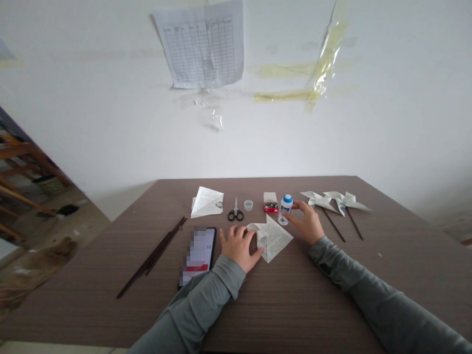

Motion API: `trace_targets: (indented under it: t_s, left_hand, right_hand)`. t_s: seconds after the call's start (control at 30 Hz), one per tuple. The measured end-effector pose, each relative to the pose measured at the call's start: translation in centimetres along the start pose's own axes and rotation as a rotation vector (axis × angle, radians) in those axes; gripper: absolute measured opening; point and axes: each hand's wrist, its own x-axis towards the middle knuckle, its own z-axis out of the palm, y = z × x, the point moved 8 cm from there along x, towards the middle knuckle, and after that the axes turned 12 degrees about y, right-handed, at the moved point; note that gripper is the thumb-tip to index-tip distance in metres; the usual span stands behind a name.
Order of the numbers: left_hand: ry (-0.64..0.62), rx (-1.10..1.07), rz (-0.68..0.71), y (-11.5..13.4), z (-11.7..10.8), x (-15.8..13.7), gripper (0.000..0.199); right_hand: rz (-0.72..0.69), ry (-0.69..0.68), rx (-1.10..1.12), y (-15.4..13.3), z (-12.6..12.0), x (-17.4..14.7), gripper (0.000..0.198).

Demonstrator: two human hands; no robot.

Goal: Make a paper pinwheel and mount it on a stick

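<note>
A printed paper cut and partly folded into a pinwheel lies on the table before me. My left hand rests over its left side, thumb and index finger holding the folds down and the other fingers spread on the tabletop. My right hand has its thumb and fingers around a white glue bottle with a blue cap. The bottle stands nearly upright just behind the paper's right corner. Part of the paper is hidden under my left hand.
Behind are folded papers, scissors, a small clear cup and a red-and-white box of pins. Finished pinwheels on brown sticks lie right. Thin brown sticks and a phone lie left. A wall rises behind.
</note>
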Motion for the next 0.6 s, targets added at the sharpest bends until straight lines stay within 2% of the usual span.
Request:
trace_targets:
  t_s: [0.33,0.6]
  left_hand:
    - [-0.015,-0.006,-0.009,-0.1,-0.4,0.0,0.053]
    - [-0.007,0.021,0.002,-0.9,0.1,0.0,0.055]
  right_hand:
    - [0.007,-0.017,0.074,-1.5,1.3,2.1,0.056]
    - [-0.011,-0.067,0.079,-4.2,5.8,4.6,0.047]
